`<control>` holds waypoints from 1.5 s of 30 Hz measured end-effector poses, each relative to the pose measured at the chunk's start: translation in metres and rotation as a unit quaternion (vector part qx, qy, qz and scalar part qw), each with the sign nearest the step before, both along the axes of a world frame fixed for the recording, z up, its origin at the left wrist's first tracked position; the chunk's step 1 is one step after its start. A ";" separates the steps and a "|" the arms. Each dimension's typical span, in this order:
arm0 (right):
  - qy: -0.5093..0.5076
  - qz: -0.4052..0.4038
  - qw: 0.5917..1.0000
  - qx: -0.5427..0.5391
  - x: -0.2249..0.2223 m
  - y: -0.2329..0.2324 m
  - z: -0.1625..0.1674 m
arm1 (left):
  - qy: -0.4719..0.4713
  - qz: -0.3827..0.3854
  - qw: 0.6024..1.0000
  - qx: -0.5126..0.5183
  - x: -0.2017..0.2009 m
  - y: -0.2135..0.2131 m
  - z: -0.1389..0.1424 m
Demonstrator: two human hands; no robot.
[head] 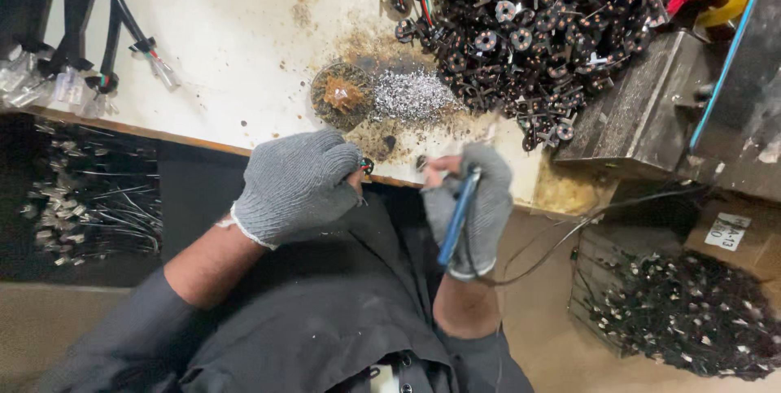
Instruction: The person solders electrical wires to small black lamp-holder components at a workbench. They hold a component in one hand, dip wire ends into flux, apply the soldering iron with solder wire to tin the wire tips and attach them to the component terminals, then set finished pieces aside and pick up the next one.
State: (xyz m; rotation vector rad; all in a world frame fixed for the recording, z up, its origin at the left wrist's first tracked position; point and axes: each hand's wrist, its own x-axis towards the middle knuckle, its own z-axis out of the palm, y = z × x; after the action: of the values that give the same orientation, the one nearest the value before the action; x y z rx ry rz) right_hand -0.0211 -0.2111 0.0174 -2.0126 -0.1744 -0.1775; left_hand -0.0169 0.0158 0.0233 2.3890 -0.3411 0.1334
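Gripping blue soldering iron (pixel 457 216) | right hand (pixel 476 206) fingers wrapped | tip toward bench, handle toward body

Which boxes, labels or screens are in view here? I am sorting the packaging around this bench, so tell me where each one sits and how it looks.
Cardboard box: brown, at the right edge, below the bench.
White label: small rectangle with dark print, on top of that box.
No screens or signs in view.
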 end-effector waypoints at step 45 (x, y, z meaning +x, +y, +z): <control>-0.202 0.216 0.890 -0.348 0.018 0.002 0.032 | -0.294 -0.124 0.948 -0.024 0.086 0.015 0.109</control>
State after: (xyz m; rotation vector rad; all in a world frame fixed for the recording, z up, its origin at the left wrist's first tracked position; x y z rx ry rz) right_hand -0.0030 -0.2090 0.0489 -2.5538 -1.0722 -0.2730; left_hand 0.0695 0.0311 0.1319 2.1901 -0.8966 0.7326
